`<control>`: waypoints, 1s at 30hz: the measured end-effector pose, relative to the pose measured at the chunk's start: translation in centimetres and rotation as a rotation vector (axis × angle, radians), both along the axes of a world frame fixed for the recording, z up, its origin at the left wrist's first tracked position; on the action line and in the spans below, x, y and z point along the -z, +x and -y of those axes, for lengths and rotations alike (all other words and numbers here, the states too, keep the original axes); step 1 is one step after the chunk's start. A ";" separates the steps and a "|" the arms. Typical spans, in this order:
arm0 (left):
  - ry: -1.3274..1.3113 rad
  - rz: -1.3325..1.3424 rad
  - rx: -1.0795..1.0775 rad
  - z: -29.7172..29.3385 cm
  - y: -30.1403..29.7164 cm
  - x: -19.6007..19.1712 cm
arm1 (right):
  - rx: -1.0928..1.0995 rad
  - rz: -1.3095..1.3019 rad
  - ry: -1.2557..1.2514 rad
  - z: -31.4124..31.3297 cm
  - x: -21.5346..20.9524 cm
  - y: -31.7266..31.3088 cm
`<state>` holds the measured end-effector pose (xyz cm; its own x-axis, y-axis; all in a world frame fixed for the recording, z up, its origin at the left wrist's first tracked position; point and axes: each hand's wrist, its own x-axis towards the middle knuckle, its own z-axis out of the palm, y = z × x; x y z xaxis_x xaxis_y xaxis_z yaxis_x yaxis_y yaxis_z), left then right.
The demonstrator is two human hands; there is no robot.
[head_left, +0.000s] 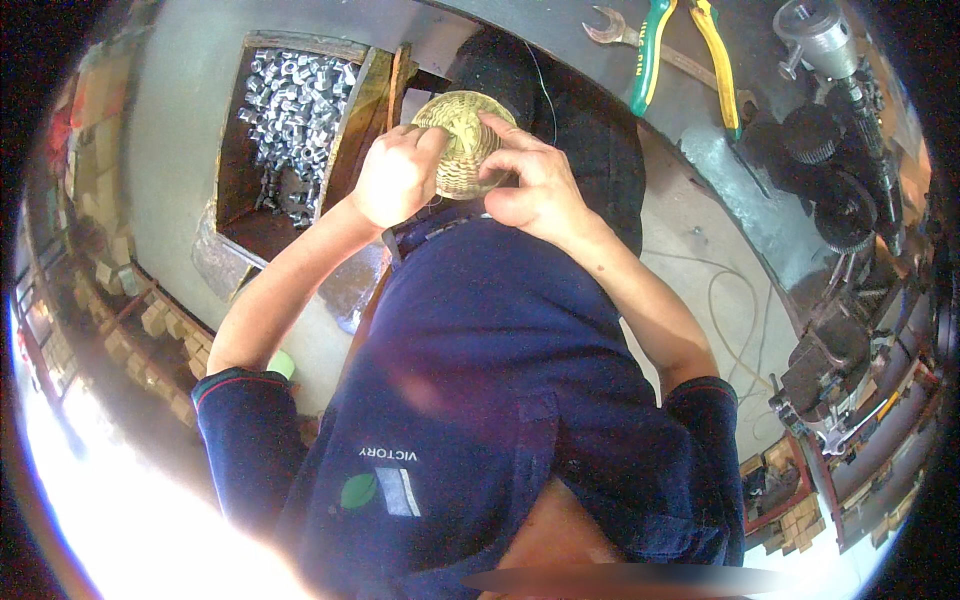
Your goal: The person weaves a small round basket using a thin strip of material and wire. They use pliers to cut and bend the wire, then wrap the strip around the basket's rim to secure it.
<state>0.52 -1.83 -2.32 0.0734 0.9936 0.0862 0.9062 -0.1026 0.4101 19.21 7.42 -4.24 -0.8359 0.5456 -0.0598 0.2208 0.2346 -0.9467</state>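
Both my hands are at a small round woven basket (468, 160), pale yellow and straw-like, held in front of my waist. My left hand (398, 172) is closed at its left side, with the fingertips curled over into the bowl. What they pinch there, if anything besides the weave, is hidden. My right hand (540, 190) grips the right side, fingers along the far rim and thumb at the near edge. Just left of my left hand stands a wooden box (337, 165) holding many short, shiny metal fittings (295, 120).
At the far right lie an adjustable wrench (612, 27) and green-yellow plier handles (652, 55) on the grey bench. A metal machine part with a round head (815, 40) and dark gears (842, 218) stand at the right. Stacked small boxes (160, 320) line the left edge.
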 end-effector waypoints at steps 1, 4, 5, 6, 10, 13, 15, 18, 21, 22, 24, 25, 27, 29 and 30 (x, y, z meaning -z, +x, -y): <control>0.009 -0.018 0.000 -0.2 0.0 -0.1 | -0.007 0.027 -0.022 -0.1 -0.4 0.1; -0.046 0.069 -0.021 0.0 -0.2 0.1 | -0.007 -0.019 -0.038 -0.2 -0.4 0.3; -0.054 0.093 -0.044 0.0 -0.1 0.1 | -0.003 -0.056 -0.034 -0.2 -0.4 0.3; -0.060 0.118 -0.067 0.0 0.0 0.1 | -0.015 -0.027 -0.028 -0.4 -0.6 0.4; -0.104 0.189 -0.139 -0.1 0.1 -0.5 | 0.016 -0.083 0.300 -1.7 -3.9 2.1; -0.159 0.368 -0.207 -0.4 0.1 -1.0 | 0.187 -0.027 0.827 -5.9 -8.2 4.2; -0.134 0.405 -0.202 -0.5 -0.2 -0.9 | 0.280 0.174 0.979 -7.6 -9.7 5.0; -0.189 0.491 -0.219 -0.7 -1.0 -0.9 | 0.317 0.366 0.890 -10.1 -9.4 4.7; -0.189 0.555 -0.229 -0.8 -1.8 -0.2 | 0.337 0.564 0.762 -11.5 -10.2 3.4; -0.199 0.657 -0.244 -0.8 -1.9 -0.2 | 0.344 0.624 0.715 -11.9 -10.4 3.1; -0.215 0.858 -0.269 -1.1 -2.5 -0.1 | 0.281 0.626 0.761 -14.2 -9.7 3.3; -0.227 0.884 -0.264 -1.4 -3.1 0.0 | 0.318 0.636 0.708 -14.6 -9.8 3.3; -0.285 0.698 -0.267 -1.7 -3.7 -0.2 | 0.403 0.679 0.770 -14.7 -9.2 3.1; -0.291 0.610 -0.250 -2.4 -4.0 -0.5 | 0.391 0.652 0.634 -14.9 -9.5 3.6; -0.239 0.640 -0.229 -2.6 -4.0 0.0 | 0.383 0.637 0.564 -14.9 -9.7 3.8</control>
